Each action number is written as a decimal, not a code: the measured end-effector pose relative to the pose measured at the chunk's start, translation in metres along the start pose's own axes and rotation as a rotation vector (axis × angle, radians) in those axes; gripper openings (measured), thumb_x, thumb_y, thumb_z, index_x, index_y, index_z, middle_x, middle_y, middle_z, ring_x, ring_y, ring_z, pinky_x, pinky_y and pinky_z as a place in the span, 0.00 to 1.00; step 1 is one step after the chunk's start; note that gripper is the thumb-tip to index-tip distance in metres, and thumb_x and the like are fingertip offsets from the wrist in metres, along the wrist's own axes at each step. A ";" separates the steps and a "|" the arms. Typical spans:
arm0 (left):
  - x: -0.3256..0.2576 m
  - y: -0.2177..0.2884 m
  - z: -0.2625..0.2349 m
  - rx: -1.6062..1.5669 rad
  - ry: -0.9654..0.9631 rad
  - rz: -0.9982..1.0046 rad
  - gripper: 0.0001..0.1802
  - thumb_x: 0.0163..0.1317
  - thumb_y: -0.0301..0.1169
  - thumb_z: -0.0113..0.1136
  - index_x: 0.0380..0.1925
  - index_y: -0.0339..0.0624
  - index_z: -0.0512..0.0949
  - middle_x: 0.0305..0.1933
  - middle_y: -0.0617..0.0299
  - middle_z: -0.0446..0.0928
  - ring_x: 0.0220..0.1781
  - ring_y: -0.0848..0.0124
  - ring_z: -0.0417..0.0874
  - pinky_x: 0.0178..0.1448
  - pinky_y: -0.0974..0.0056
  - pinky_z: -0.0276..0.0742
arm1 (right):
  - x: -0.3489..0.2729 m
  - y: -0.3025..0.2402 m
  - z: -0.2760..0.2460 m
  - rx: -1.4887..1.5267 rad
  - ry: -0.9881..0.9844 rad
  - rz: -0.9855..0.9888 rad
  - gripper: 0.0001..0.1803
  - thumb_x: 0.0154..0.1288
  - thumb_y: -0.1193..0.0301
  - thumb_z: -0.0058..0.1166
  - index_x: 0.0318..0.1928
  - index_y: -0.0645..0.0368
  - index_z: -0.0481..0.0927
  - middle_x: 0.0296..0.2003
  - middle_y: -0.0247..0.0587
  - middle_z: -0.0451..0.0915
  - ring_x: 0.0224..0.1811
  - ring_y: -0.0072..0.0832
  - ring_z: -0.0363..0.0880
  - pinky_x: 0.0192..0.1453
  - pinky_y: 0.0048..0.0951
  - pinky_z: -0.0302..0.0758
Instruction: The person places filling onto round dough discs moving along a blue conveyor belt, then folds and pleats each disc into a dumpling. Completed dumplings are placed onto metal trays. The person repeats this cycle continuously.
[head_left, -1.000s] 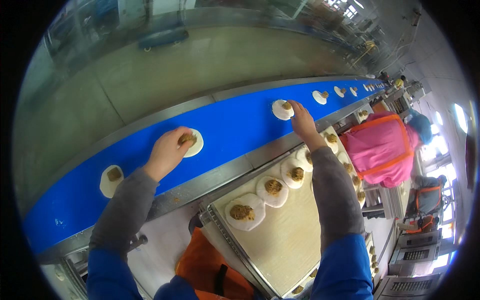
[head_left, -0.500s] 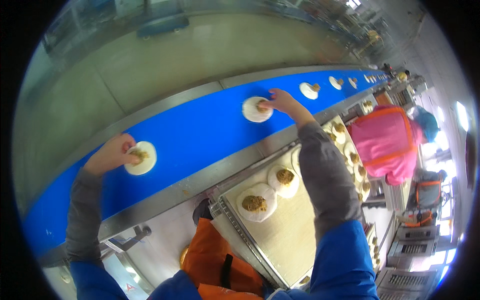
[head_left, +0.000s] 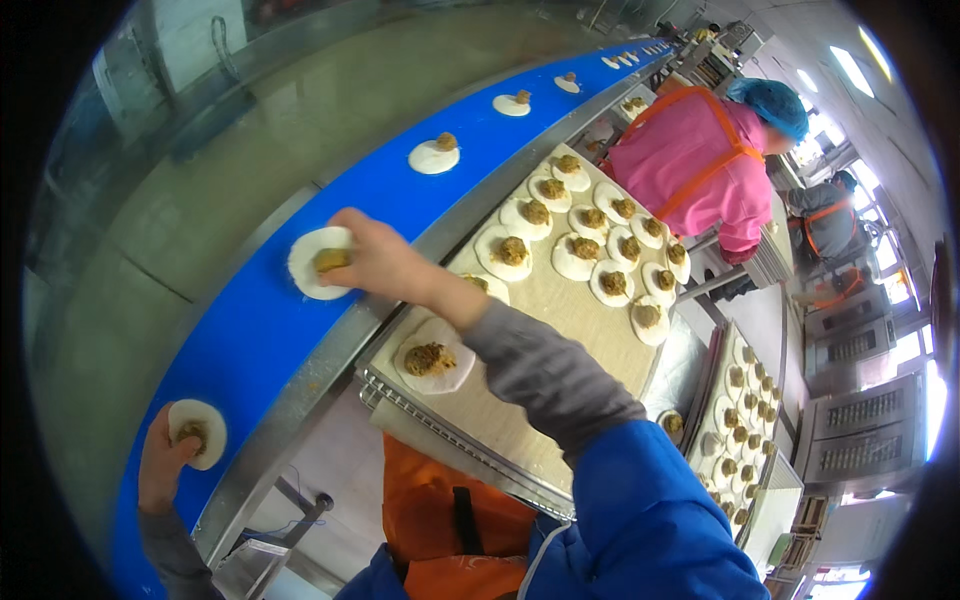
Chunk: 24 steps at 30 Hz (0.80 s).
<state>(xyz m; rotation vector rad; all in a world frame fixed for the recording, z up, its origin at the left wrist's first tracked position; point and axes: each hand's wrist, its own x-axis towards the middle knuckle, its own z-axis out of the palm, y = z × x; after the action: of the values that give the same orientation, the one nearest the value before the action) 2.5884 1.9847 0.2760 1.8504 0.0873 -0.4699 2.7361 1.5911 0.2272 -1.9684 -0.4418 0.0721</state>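
Observation:
My left hand (head_left: 162,462) grips a round white dough wrapper (head_left: 207,412) at its edge, the thumb pressed on the brown filling in its middle. This wrapper is over the near left end of the blue conveyor belt (head_left: 262,345). Farther along, my right hand (head_left: 385,262) reaches across the belt's metal edge. Its fingers are closed at the filling and right side of a second dough wrapper (head_left: 308,250); the fingertips are partly hidden. Below my right forearm, a dough wrapper with filling (head_left: 436,355) lies on the near corner of a lined tray (head_left: 530,420).
More filled wrappers (head_left: 434,156) lie spaced along the belt toward the far end. Several rest on the tray's far half. At right, a second loaded tray (head_left: 735,440) stands lower. A co-worker in pink (head_left: 690,150) stands beyond the first tray.
The view has swung right, bringing more of the trays and the co-worker into sight. Both hands keep to their wrappers; the left thumb now shows on top of the filling.

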 end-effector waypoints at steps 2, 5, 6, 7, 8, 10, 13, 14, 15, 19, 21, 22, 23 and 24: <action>-0.005 0.015 0.038 -0.176 -0.055 0.057 0.23 0.53 0.24 0.56 0.52 0.37 0.75 0.46 0.62 0.78 0.45 0.73 0.80 0.51 0.67 0.77 | -0.055 -0.014 -0.039 0.318 0.046 -0.034 0.33 0.56 0.67 0.73 0.59 0.61 0.71 0.48 0.44 0.82 0.50 0.31 0.82 0.54 0.32 0.80; 0.003 0.041 0.100 -0.187 -0.212 0.036 0.25 0.57 0.21 0.58 0.57 0.36 0.73 0.50 0.60 0.79 0.50 0.72 0.81 0.54 0.66 0.79 | -0.141 -0.014 -0.123 0.418 0.159 0.164 0.28 0.65 0.68 0.66 0.61 0.63 0.70 0.52 0.43 0.81 0.54 0.31 0.81 0.60 0.33 0.78; 0.007 0.052 0.121 -0.172 -0.309 0.057 0.26 0.58 0.20 0.59 0.59 0.35 0.72 0.52 0.59 0.79 0.52 0.72 0.81 0.55 0.65 0.80 | -0.164 -0.008 -0.142 0.351 0.293 0.293 0.28 0.67 0.66 0.64 0.61 0.64 0.70 0.52 0.44 0.80 0.56 0.32 0.80 0.63 0.35 0.76; 0.012 0.060 0.143 -0.175 -0.383 0.033 0.28 0.59 0.18 0.58 0.61 0.35 0.70 0.53 0.59 0.78 0.53 0.72 0.81 0.56 0.65 0.79 | -0.181 0.002 -0.156 0.400 0.372 0.401 0.29 0.67 0.65 0.63 0.63 0.65 0.69 0.53 0.44 0.80 0.56 0.32 0.79 0.63 0.36 0.76; 0.019 0.068 0.167 -0.221 -0.483 0.119 0.29 0.59 0.16 0.58 0.63 0.35 0.68 0.54 0.59 0.78 0.54 0.72 0.81 0.57 0.65 0.79 | -0.192 0.013 -0.167 0.461 0.396 0.484 0.30 0.67 0.63 0.65 0.63 0.65 0.69 0.52 0.43 0.80 0.56 0.32 0.79 0.61 0.35 0.76; 0.035 0.082 0.215 -0.170 -0.584 0.166 0.29 0.62 0.21 0.62 0.63 0.36 0.67 0.55 0.59 0.78 0.54 0.72 0.81 0.57 0.65 0.79 | -0.203 0.036 -0.177 0.213 0.287 0.616 0.27 0.69 0.64 0.62 0.61 0.65 0.71 0.52 0.38 0.78 0.54 0.28 0.77 0.60 0.31 0.74; 0.066 0.094 0.282 -0.136 -0.732 0.232 0.29 0.63 0.25 0.65 0.64 0.37 0.68 0.53 0.58 0.78 0.54 0.73 0.81 0.55 0.66 0.80 | -0.197 0.064 -0.177 0.127 0.339 0.509 0.28 0.66 0.64 0.64 0.60 0.67 0.71 0.48 0.46 0.82 0.52 0.35 0.82 0.54 0.35 0.77; 0.077 0.096 0.302 -0.100 -0.749 0.292 0.30 0.63 0.26 0.65 0.64 0.38 0.68 0.53 0.58 0.79 0.55 0.73 0.81 0.55 0.65 0.80 | -0.194 0.069 -0.175 -0.064 0.290 0.508 0.28 0.65 0.64 0.64 0.59 0.67 0.71 0.47 0.49 0.82 0.51 0.37 0.82 0.53 0.36 0.77; 0.088 0.098 0.321 -0.007 -0.717 0.335 0.29 0.63 0.28 0.66 0.63 0.38 0.69 0.52 0.55 0.80 0.55 0.69 0.81 0.56 0.62 0.79 | -0.191 0.072 -0.174 -0.271 0.245 0.517 0.28 0.64 0.64 0.64 0.59 0.67 0.72 0.46 0.52 0.83 0.50 0.40 0.83 0.53 0.37 0.77; 0.124 0.099 0.376 0.367 -0.492 0.599 0.24 0.59 0.31 0.67 0.56 0.39 0.76 0.46 0.51 0.82 0.56 0.56 0.80 0.60 0.55 0.75 | -0.183 0.071 -0.171 -0.615 0.198 0.407 0.27 0.59 0.62 0.66 0.53 0.66 0.75 0.44 0.58 0.83 0.48 0.51 0.82 0.51 0.44 0.77; 0.135 0.101 0.389 0.644 -0.421 0.733 0.23 0.59 0.33 0.67 0.55 0.39 0.78 0.51 0.52 0.80 0.56 0.57 0.79 0.62 0.55 0.72 | -0.180 0.065 -0.171 -0.702 0.173 0.415 0.27 0.58 0.61 0.66 0.53 0.65 0.77 0.43 0.58 0.83 0.47 0.52 0.82 0.51 0.45 0.77; 0.136 0.102 0.393 0.791 -0.405 0.759 0.22 0.59 0.33 0.66 0.54 0.39 0.80 0.53 0.53 0.80 0.56 0.57 0.79 0.63 0.55 0.71 | -0.180 0.062 -0.171 -0.739 0.158 0.436 0.27 0.58 0.60 0.66 0.53 0.65 0.77 0.43 0.58 0.83 0.47 0.52 0.82 0.51 0.46 0.77; 0.136 0.102 0.395 0.827 -0.353 0.804 0.20 0.60 0.34 0.65 0.52 0.40 0.81 0.50 0.55 0.80 0.58 0.58 0.76 0.64 0.54 0.69 | -0.180 0.059 -0.171 -0.770 0.157 0.436 0.27 0.58 0.59 0.66 0.52 0.64 0.77 0.42 0.58 0.83 0.46 0.52 0.82 0.50 0.46 0.77; 0.136 0.102 0.393 0.774 -0.361 0.827 0.19 0.61 0.34 0.64 0.52 0.40 0.81 0.50 0.56 0.80 0.59 0.59 0.75 0.64 0.54 0.69 | -0.179 0.055 -0.171 -0.827 0.137 0.474 0.27 0.59 0.58 0.65 0.53 0.63 0.77 0.42 0.56 0.83 0.47 0.51 0.82 0.50 0.46 0.77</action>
<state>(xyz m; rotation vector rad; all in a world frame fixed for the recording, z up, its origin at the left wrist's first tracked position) 2.6351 1.5625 0.2193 2.2746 -1.2059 -0.2403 2.6273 1.3623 0.2255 -2.8384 0.1347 0.0573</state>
